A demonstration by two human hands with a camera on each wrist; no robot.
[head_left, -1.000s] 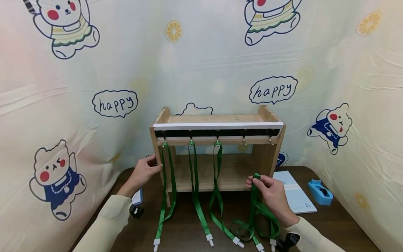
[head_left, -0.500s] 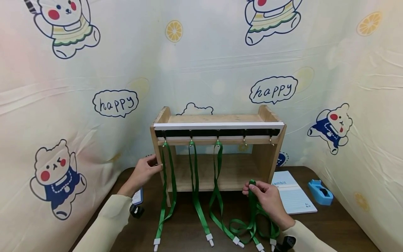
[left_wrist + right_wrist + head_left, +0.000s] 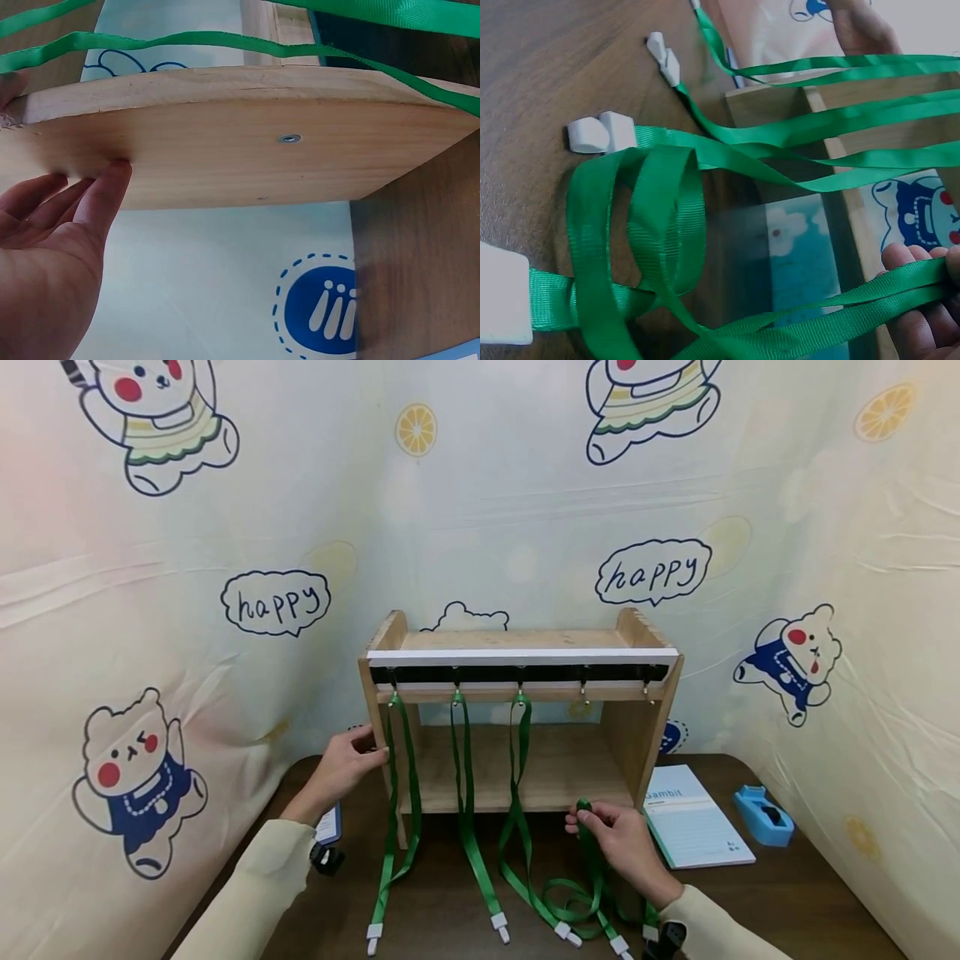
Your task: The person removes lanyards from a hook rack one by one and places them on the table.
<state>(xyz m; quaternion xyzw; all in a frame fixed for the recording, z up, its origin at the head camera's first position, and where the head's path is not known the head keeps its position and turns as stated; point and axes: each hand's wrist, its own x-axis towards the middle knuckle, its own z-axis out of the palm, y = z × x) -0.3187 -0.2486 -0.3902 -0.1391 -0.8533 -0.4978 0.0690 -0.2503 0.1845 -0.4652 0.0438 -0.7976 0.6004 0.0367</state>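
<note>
My right hand [image 3: 622, 847] pinches the looped end of a green lanyard [image 3: 847, 322] between thumb and fingers, low in front of the shelf's right half. The rest of that lanyard trails in loops on the table, its white clip [image 3: 619, 946] at the near side. Three more green lanyards [image 3: 411, 768] hang from hooks on the rail [image 3: 551, 673] of the wooden shelf; two hooks [image 3: 585, 693] at the right bear none. At the left, my left hand [image 3: 345, 768] touches the shelf's side panel [image 3: 225, 157] with its fingertips, the fingers fairly straight.
Another white clip [image 3: 650, 932] shows near my right wrist, its band mostly hidden. Right of the shelf lie a notepad [image 3: 697, 827] and a blue tape dispenser [image 3: 763, 817]. A blue-edged card [image 3: 327, 827] is partly behind my left wrist. A printed curtain surrounds the table.
My right hand has moved left and down with the lanyard, uncovering more of the notepad. The left hand has stayed against the shelf.
</note>
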